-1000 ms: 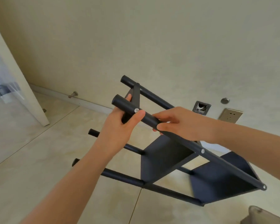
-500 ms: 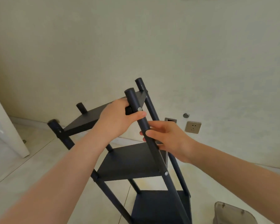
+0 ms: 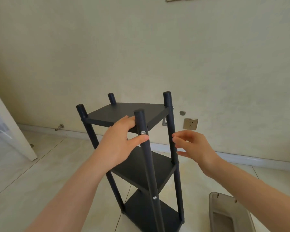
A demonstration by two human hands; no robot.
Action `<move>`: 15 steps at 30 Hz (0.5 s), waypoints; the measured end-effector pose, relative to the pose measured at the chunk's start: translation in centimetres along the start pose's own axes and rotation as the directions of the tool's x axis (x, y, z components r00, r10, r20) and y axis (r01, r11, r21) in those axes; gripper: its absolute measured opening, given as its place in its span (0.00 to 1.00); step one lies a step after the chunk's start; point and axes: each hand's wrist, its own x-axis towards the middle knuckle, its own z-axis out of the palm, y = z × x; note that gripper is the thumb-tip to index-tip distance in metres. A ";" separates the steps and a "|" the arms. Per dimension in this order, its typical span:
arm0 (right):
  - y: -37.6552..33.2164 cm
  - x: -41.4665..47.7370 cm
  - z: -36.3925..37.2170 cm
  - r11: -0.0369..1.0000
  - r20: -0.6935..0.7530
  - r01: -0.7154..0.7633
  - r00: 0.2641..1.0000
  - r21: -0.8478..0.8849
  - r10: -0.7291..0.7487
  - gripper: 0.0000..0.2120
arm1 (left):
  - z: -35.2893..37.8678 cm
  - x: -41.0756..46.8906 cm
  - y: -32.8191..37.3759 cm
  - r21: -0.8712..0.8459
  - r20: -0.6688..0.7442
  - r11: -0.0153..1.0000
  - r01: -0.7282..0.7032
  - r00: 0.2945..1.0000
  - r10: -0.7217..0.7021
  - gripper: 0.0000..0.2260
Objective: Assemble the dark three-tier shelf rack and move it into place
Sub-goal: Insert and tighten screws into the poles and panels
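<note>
Shelf rack [image 3: 141, 168] upright on the floor [image 3: 40, 173], long axis vertical, near the wall [image 3: 141, 47]. Left hand [image 3: 119, 139]: grip clasps the top tier [image 3: 124, 111] edge and front post [image 3: 146, 156]. Right hand [image 3: 194, 146]: fingers spread, just beside the right post [image 3: 170, 118], apparently not touching it.

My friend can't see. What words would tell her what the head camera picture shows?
A dark three-tier shelf rack stands upright on a pale tiled floor by a cream wall. The person's left hand grips its top shelf and nearest post; the right hand hovers open beside another post.
</note>
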 end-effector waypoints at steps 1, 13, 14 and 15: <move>0.3 0.4 -0.5 0.998 -0.021 -0.034 0.999 -0.044 0.033 0.08 | 0.1 -0.3 0.1 -0.016 -0.003 1.000 0.000 1.000 0.000 0.12; 2.4 4.1 0.1 0.980 0.011 0.029 1.000 -0.195 -0.027 0.14 | 3.4 -2.7 0.4 -0.083 -0.137 0.996 0.027 0.990 -0.038 0.29; 2.5 4.2 -0.1 0.981 0.012 0.027 1.000 -0.192 -0.025 0.14 | 4.1 -3.0 0.6 -0.119 -0.214 0.992 0.038 0.975 -0.063 0.33; 2.6 4.2 -0.3 0.982 0.012 0.025 1.000 -0.187 -0.023 0.13 | 4.8 -3.3 0.9 -0.157 -0.283 0.986 0.050 0.955 -0.093 0.35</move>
